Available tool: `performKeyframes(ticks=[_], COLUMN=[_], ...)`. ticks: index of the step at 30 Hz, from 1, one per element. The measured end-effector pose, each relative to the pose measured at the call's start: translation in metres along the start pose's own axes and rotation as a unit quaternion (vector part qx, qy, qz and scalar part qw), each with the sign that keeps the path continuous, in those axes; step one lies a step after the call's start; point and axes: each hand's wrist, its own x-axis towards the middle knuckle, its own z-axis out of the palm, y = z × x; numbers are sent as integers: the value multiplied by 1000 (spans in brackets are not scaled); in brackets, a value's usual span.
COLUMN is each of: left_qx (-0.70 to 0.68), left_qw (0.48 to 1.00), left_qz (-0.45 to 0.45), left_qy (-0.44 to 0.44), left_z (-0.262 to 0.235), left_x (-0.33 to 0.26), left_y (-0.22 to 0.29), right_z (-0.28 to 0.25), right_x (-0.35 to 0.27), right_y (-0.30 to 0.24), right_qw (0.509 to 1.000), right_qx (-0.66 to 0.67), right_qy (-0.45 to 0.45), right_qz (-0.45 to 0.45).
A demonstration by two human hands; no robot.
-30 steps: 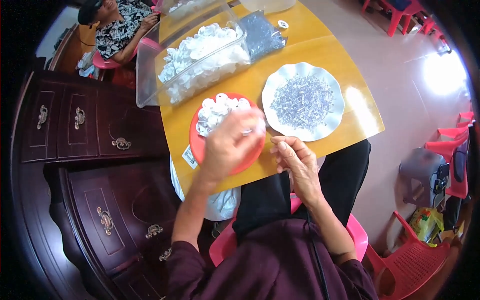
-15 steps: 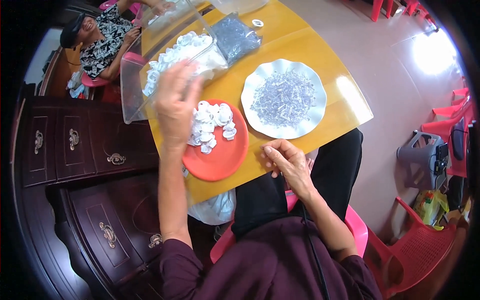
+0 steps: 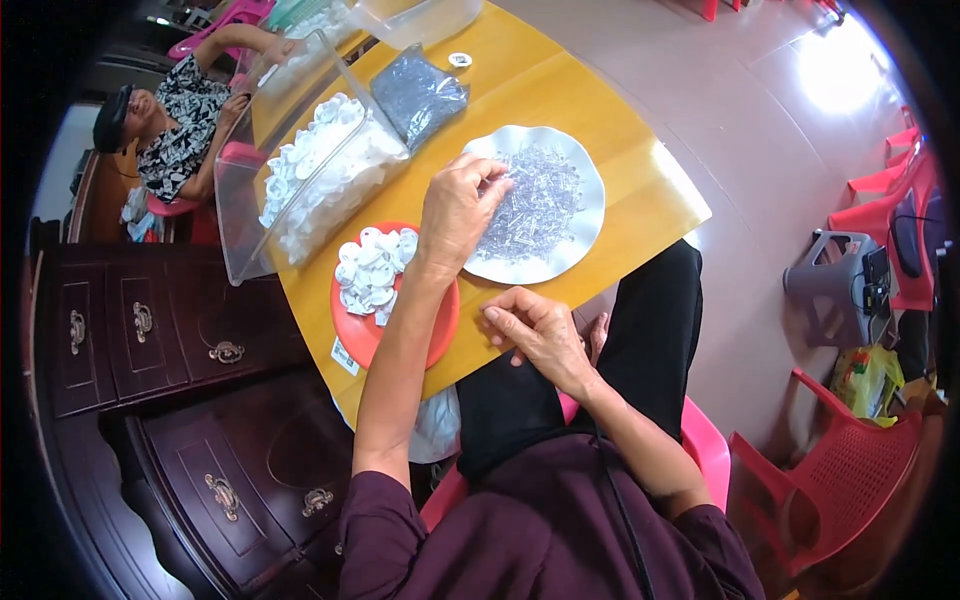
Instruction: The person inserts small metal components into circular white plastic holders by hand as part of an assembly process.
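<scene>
Showing 1 printed label [image 3: 344, 357] by red plate [image 3: 353, 326] | left hand [image 3: 460, 208] over white plate [image 3: 590, 215], grip unclear | right hand [image 3: 538, 332] pinched

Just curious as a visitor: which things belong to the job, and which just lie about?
Likely in use:
scalloped plate of small clear pieces, under the left hand
red plate of white pieces
clear bin of more white pieces

Probably just lying about:
gray plastic stool
perforated red chair
yellow-green bag

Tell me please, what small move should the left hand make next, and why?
Probably the left hand should pinch one of the small clear pieces and lift it, since its fingertips are over the scalloped white plate that holds them. Whether it grips one now, I cannot tell.
</scene>
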Motion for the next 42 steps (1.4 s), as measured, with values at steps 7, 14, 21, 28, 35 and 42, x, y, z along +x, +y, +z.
performKeyframes(ticks=[7, 14, 21, 28, 35, 42], left_qx=[0, -117, -322, -412, -468, -465], left_qw=[1000, 990, 931, 889, 863, 865], left_qz=[12, -55, -144, -177, -175, -177], left_qy=[-16, 50, 93, 91, 76, 58], left_z=[1, -4, -16, -18, -15, -9], left_x=[0, -15, -27, -44, -61, -69], left_y=[11, 13, 4, 1, 18, 21], right_z=[-1, -1, 0, 0, -7, -11], right_x=[-1, -1, -1, -4, 11, 20], right_y=[-1, -1, 1, -15, -49, -41], right_qw=[1000, 999, 999, 999, 979, 981], right_qx=[-15, -33, -32, 30, -13, 29], right_qy=[-8, -14, -9, 34, 167, 158], right_qz=[-9, -14, -9, -20, -118, -113])
